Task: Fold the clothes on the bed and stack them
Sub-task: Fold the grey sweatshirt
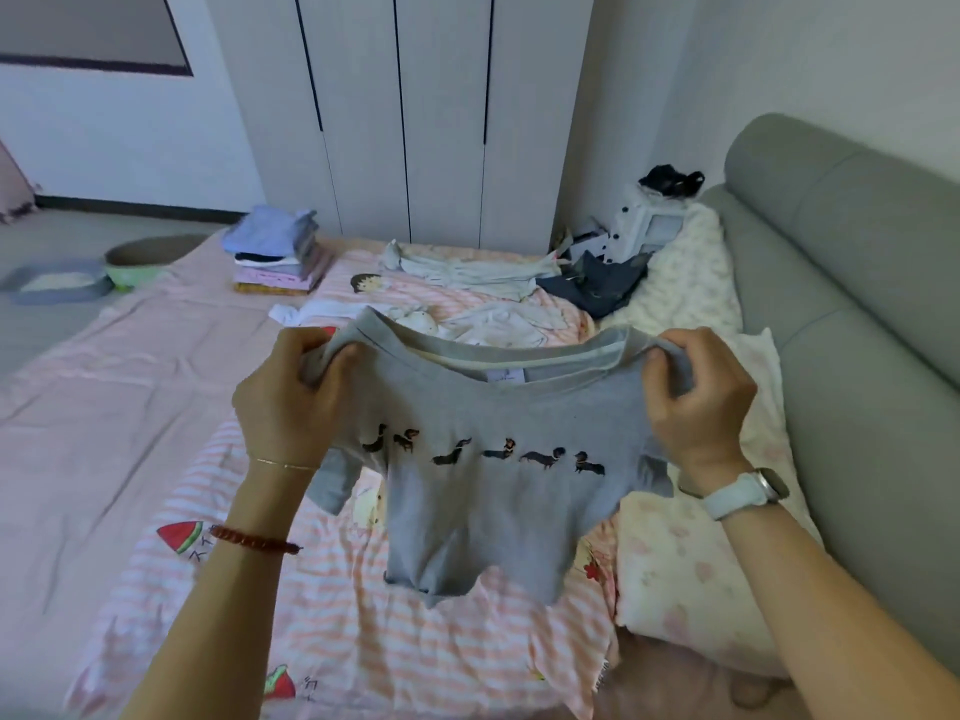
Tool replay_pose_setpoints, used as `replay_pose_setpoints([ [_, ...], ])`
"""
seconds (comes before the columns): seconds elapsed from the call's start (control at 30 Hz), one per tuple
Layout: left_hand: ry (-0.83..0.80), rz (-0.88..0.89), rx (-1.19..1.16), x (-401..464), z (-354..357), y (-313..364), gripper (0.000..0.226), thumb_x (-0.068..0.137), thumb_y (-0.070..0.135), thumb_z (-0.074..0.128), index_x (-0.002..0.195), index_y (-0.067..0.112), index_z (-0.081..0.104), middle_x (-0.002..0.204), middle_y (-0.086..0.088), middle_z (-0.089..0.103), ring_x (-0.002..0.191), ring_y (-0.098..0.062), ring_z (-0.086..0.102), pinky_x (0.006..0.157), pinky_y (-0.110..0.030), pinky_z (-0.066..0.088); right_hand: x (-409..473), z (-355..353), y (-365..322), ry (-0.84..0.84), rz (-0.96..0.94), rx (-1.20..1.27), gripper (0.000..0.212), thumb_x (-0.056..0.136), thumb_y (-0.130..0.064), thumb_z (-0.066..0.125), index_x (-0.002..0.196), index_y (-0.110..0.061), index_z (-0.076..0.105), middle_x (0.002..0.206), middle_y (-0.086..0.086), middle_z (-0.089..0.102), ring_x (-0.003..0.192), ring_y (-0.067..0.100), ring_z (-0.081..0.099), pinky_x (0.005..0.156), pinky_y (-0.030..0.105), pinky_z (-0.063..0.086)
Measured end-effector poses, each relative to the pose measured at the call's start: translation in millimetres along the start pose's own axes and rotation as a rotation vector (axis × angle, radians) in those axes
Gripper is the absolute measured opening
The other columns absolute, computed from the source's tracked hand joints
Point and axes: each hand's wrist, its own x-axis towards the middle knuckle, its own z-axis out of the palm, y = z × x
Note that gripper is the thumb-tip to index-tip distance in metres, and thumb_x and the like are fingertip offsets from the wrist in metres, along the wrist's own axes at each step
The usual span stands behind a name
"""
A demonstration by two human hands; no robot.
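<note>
Both hands are up: left hand (291, 402) and right hand (696, 397) each pinch a shoulder of the grey T-shirt (488, 485), which hangs spread above the striped quilt (337, 605), hem just brushing it. A row of small dogs runs across its chest; the neck tag is too small to read. At the far corner a folded stack (280, 257) is done. Loose clothes (493, 298) lie unfolded behind, so I'd guess roughly half remains.

Forearms cut off at bottom edge; shirt label (506, 377) unreadable.
</note>
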Motion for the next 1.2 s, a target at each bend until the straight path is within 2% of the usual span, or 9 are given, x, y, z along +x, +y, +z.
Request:
replay_pose_setpoints([
  [0.2,0.064,0.184,0.097,23.9,6.3,-8.9,0.033,0.077,0.041,0.061,0.079,0.008,0.063,0.063,-0.012,0.065,0.062,-0.017,0.055,0.054,-0.025,0.034,22.7,13.4,9.2,0.056,-0.086,-0.062,0.019,0.085,-0.011,0.05,0.075,0.0,0.062,0.068,0.013,0.06,0.06,0.028,0.054,0.054,0.032,0.042],
  [0.3,-0.101,0.106,0.166,33.4,38.0,-32.5,0.041,0.073,0.048,0.062,0.079,0.008,0.065,0.066,-0.011,0.066,0.061,-0.03,0.063,0.055,-0.025,0.034,21.2,48.8,26.5,-0.045,-0.033,-0.1,0.021,0.085,-0.016,0.049,0.077,-0.003,0.064,0.069,0.011,0.062,0.063,0.029,0.057,0.053,0.031,0.043],
  [0.57,-0.52,-0.052,0.365,50.1,184.5,-151.1,0.038,0.079,0.042,0.068,0.095,0.009,0.065,0.088,-0.014,0.065,0.086,-0.033,0.059,0.061,-0.034,0.038,-14.4,198.1,122.3,-0.515,0.194,-0.275,0.037,0.086,-0.037,0.036,0.079,-0.012,0.062,0.071,0.006,0.06,0.068,0.029,0.058,0.051,0.025,0.031],
  [0.67,-0.632,-0.109,0.449,43.1,258.4,-212.0,0.048,0.079,0.041,0.069,0.112,0.008,0.06,0.113,-0.019,0.055,0.108,-0.037,0.048,0.085,-0.047,0.036,-30.4,272.2,166.1,-0.71,0.319,-0.378,0.03,0.094,-0.03,0.043,0.102,-0.011,0.064,0.1,0.011,0.063,0.097,0.032,0.055,0.065,0.034,0.04],
  [0.73,-0.692,-0.215,0.517,26.6,296.9,-242.3,0.055,0.082,0.039,0.065,0.127,0.012,0.05,0.13,-0.018,0.042,0.122,-0.035,0.036,0.099,-0.048,0.025,-50.5,314.6,190.7,-0.917,0.437,-0.417,0.038,0.096,-0.025,0.044,0.132,-0.014,0.048,0.132,0.011,0.049,0.122,0.031,0.041,0.09,0.04,0.037],
  [0.8,-0.72,-0.324,0.506,-3.2,320.4,-261.3,0.053,0.086,0.031,0.06,0.132,0.012,0.043,0.138,-0.017,0.035,0.129,-0.033,0.029,0.104,-0.047,0.02,-81.7,340.0,205.7,-1.017,0.542,-0.395,0.049,0.095,-0.019,0.044,0.142,-0.014,0.032,0.145,0.01,0.033,0.133,0.03,0.029,0.103,0.044,0.03],
  [0.93,-0.779,-0.515,0.434,-92.9,314.1,-266.1,0.048,0.085,0.022,0.061,0.13,0.008,0.048,0.137,-0.019,0.038,0.128,-0.039,0.032,0.102,-0.052,0.024,-172.0,322.5,200.0,-1.027,0.686,-0.223,0.042,0.091,-0.008,0.047,0.133,-0.002,0.043,0.132,0.018,0.045,0.124,0.035,0.039,0.1,0.041,0.033],
  [1.03,-0.765,-0.695,0.435,-155.1,276.2,-251.5,0.047,0.084,0.019,0.063,0.127,0.005,0.051,0.132,-0.023,0.041,0.12,-0.045,0.036,0.098,-0.056,0.028,-229.6,269.2,180.8,-0.954,0.813,-0.219,0.037,0.085,-0.014,0.044,0.116,0.004,0.055,0.11,0.022,0.056,0.105,0.039,0.049,0.088,0.033,0.034],
  [1.2,-0.711,-1.006,0.492,-208.3,211.8,-233.9,0.051,0.084,0.027,0.063,0.123,-0.001,0.048,0.122,-0.026,0.047,0.116,-0.043,0.042,0.093,-0.052,0.035,-274.7,185.4,139.2,-0.851,1.153,-0.279,0.022,0.089,-0.012,0.055,0.108,-0.001,0.055,0.099,0.01,0.048,0.096,0.031,0.05,0.08,0.032,0.04],
])
